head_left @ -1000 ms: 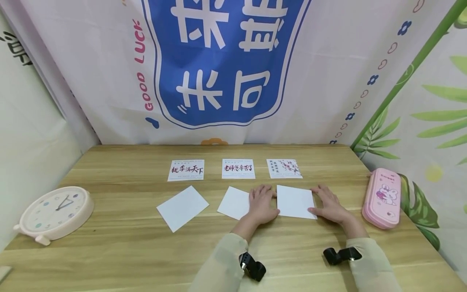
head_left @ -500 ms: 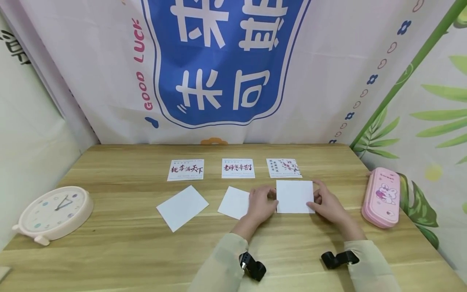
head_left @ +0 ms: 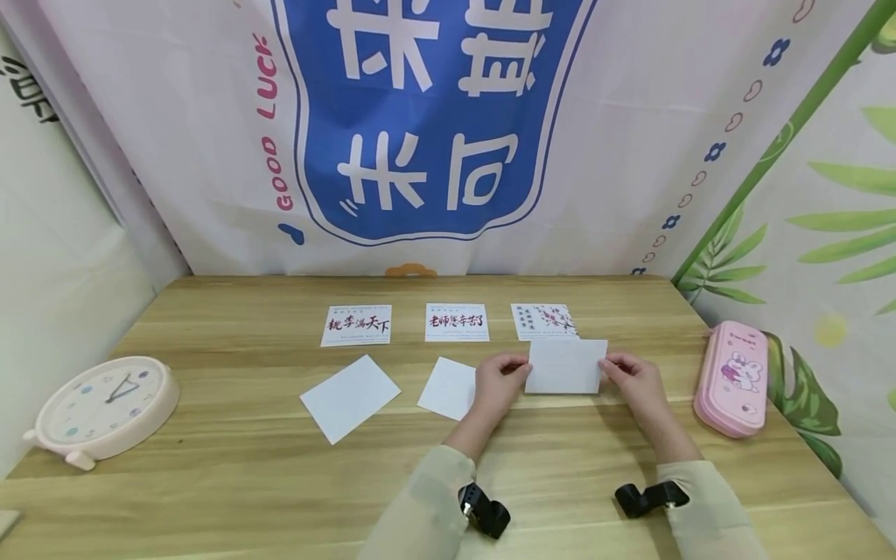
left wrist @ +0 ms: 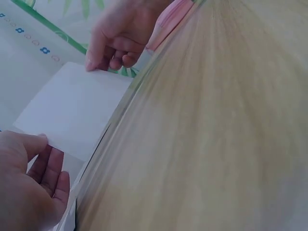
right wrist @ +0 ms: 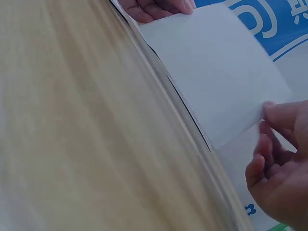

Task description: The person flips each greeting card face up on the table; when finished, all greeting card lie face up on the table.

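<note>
A blank white card (head_left: 565, 367) is held up off the table, tilted toward the head camera. My left hand (head_left: 498, 386) pinches its left edge between thumb and fingers, and my right hand (head_left: 638, 386) pinches the right edge. Both wrist views show the thumbs lying on the card's plain face; its other face is hidden. Just behind it lies a card with printed blossoms (head_left: 546, 320), its lower edge overlapped in the head view. Close to the left hand, a second blank card (head_left: 446, 389) rests on the table, and a third blank card (head_left: 350, 399) lies askew farther left.
Two cards with red lettering, one at the left (head_left: 357, 326) and one in the middle (head_left: 457, 323), share the back row. A pink pencil case (head_left: 733, 379) stands at the right edge, a round clock (head_left: 105, 408) at the left. A fabric backdrop (head_left: 231, 233) closes off the rear.
The rightmost blank card, flat on the table one second ago, has been lifted and tilted up. Both hands have gone from touching its sides to pinching its edges.
</note>
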A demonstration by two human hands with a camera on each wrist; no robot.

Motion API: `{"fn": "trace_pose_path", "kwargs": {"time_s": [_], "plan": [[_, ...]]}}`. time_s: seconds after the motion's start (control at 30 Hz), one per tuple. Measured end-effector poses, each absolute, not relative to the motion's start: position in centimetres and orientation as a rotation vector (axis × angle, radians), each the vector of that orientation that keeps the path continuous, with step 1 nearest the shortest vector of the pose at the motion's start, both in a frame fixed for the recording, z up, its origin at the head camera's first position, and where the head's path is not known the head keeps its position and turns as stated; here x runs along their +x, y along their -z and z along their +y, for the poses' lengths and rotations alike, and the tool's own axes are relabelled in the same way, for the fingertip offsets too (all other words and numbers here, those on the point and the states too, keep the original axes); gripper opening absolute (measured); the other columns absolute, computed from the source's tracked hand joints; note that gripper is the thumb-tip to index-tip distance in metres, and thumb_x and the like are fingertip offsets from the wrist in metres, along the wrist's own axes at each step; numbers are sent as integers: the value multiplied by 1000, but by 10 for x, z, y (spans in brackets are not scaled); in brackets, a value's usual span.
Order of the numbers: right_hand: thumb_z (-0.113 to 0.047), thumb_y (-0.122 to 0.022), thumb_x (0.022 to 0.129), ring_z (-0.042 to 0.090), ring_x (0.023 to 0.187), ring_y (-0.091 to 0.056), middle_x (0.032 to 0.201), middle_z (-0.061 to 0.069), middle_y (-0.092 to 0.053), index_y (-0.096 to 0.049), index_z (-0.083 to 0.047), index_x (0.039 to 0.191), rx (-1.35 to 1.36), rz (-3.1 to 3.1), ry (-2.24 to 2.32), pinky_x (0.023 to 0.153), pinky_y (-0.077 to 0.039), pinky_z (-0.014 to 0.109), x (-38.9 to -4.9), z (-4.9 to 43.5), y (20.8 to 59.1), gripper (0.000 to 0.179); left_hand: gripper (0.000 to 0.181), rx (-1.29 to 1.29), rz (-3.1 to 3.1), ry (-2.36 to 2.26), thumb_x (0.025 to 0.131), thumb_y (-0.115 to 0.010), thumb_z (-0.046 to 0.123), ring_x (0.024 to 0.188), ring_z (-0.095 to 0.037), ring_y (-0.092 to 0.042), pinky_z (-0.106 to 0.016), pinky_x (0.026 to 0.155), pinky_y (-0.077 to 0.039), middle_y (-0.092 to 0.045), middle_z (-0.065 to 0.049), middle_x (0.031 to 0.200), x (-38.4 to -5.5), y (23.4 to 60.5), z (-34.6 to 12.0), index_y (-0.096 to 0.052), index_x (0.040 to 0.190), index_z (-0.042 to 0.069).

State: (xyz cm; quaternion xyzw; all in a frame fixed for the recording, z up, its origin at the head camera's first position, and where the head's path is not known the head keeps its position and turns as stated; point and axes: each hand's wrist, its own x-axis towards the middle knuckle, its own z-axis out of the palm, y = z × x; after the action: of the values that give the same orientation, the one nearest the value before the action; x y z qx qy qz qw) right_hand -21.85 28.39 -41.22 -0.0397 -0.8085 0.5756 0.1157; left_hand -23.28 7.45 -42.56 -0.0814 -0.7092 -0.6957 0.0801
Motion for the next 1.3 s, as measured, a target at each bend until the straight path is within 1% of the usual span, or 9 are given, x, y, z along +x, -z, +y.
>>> {"fn": "trace_pose_path", "kwargs": {"time_s": [0.1, 0.17, 0.37, 0.47, 0.6, 0.8, 0.93, 1.07, 1.3], "plan": [[-11, -60, 81, 4, 56, -45, 61, -5, -51, -65, -9, 75, -124, -2241, -1892, 49, -40, 17, -217, 285, 410, 8, 8, -233, -2111, 2104, 72, -65, -1, 68, -9, -54, -19, 62, -45, -63, -9, 79, -227, 416, 73, -66, 79, -5], [-11, -58, 82, 5, 55, -49, 60, -3, -54, -64, -15, 71, -78, -2131, -2106, 49, -42, 17, -217, 288, 410, 13, 9, -243, -2087, 2166, 73, -64, -3, 65, -10, -54, -22, 61, -47, -62, -14, 78, -222, 409, 72, -65, 81, -8], [-13, -47, 89, 14, 67, -61, 74, 6, -64, -66, -8, 80, 159, -1890, -2586, 62, -49, 23, -220, 298, 416, 22, 14, -297, -1893, 2562, 79, -56, -7, 61, -24, -61, -37, 62, -50, -61, -24, 74, -226, 414, 72, -59, 88, -16], [-16, -39, 93, 19, 75, -61, 81, 9, -64, -65, -6, 85, 278, -1851, -2686, 70, -48, 27, -221, 302, 418, 29, 15, -312, -1871, 2608, 81, -55, -4, 70, -30, -62, -38, 67, -49, -62, -22, 80, -231, 422, 74, -58, 90, -15], [-7, -36, 93, 19, 83, -60, 91, 8, -63, -65, -4, 90, 371, -1836, -2753, 75, -46, 30, -220, 306, 419, 29, 16, -325, -1884, 2567, 81, -56, -1, 70, -28, -62, -35, 66, -49, -62, -21, 81, -231, 423, 75, -58, 89, -15], [4, -45, 87, 11, 73, -59, 89, 4, -62, -59, -6, 108, 260, -2008, -2607, 62, -48, 22, -218, 306, 418, 27, 24, -268, -1911, 2574, 75, -58, -8, 67, -26, -61, -38, 66, -49, -61, -22, 78, -229, 419, 73, -57, 99, -12], [0, -54, 83, 11, 60, -59, 78, 4, -64, -43, 0, 124, 154, -2140, -2421, 51, -46, 17, -217, 301, 416, 43, 37, -193, -1998, 2472, 74, -60, -6, 66, -30, -62, -34, 64, -49, -63, -19, 77, -230, 419, 72, -53, 110, -7], [-4, -59, 80, 11, 55, -59, 74, 3, -64, -37, 8, 125, 81, -2207, -2307, 48, -45, 18, -217, 296, 414, 51, 36, -128, -2025, 2409, 74, -63, -3, 62, -22, -62, -26, 59, -50, -64, -14, 75, -232, 423, 74, -56, 109, -3], [-11, -62, 79, 8, 55, -52, 74, 0, -60, -37, 8, 125, 3, -2424, -2087, 52, -47, 21, -219, 294, 411, 56, 34, -183, -2160, 2150, 73, -65, 2, 64, -12, -59, -20, 61, -47, -64, -8, 72, -233, 426, 76, -58, 106, -3]]}}
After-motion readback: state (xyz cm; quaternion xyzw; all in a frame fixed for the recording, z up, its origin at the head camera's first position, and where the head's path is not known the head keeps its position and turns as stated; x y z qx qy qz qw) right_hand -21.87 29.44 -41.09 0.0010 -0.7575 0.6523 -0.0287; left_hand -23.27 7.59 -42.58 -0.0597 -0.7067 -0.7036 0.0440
